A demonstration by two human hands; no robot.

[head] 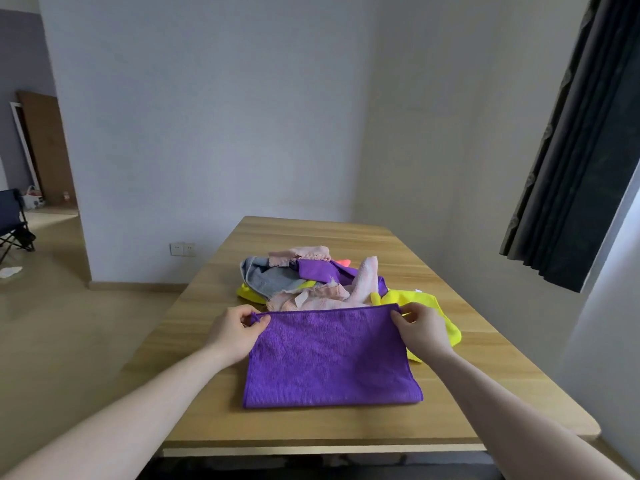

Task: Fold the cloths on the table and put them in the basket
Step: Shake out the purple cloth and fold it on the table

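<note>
A purple cloth (329, 358) lies folded in half on the wooden table (450, 386), its fold toward me. My left hand (237, 332) pinches its far left corner. My right hand (422, 329) pinches its far right corner. Behind it sits a heap of unfolded cloths (311, 277): pink, grey-blue, purple and yellow ones. A yellow cloth (440, 311) spreads out beneath my right hand. No basket is in view.
The table's near edge (311, 445) is close to me. A wall stands behind the table and a dark curtain (581, 161) hangs at the right. A folding chair (14, 223) stands far left on the floor.
</note>
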